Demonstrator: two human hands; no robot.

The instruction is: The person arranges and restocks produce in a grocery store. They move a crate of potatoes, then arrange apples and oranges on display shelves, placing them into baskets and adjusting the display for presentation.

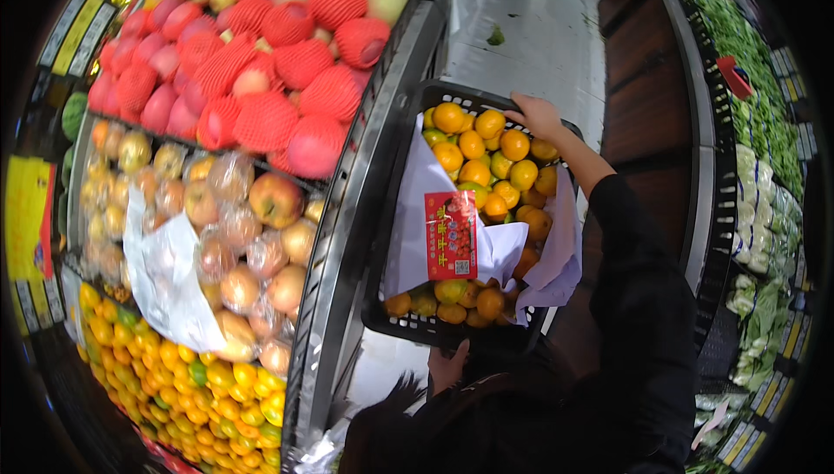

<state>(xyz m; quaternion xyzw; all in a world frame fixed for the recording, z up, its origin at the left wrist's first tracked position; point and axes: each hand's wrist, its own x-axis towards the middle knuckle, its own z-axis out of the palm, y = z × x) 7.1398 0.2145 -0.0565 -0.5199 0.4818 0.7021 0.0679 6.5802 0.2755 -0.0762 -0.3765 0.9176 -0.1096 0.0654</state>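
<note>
A black plastic basket (373,308) of orange citrus fruit (493,123) is in front of me. My right hand (537,117) grips its far rim, fingers over the edge. At the near rim is my left hand (448,366), thumb up against the basket and its fingers hidden underneath or behind. White lining paper (412,213) lies partly over the fruit, with a red printed card (451,236) bearing writing on top. Some fruits show green skin.
Left of a metal display edge (326,278) are fruits in red foam nets (267,119), film-wrapped fruit (241,226) and small orange citrus (189,396). White boards (521,24) lie beyond the basket. Leafy greens (756,102) fill the shelf at right.
</note>
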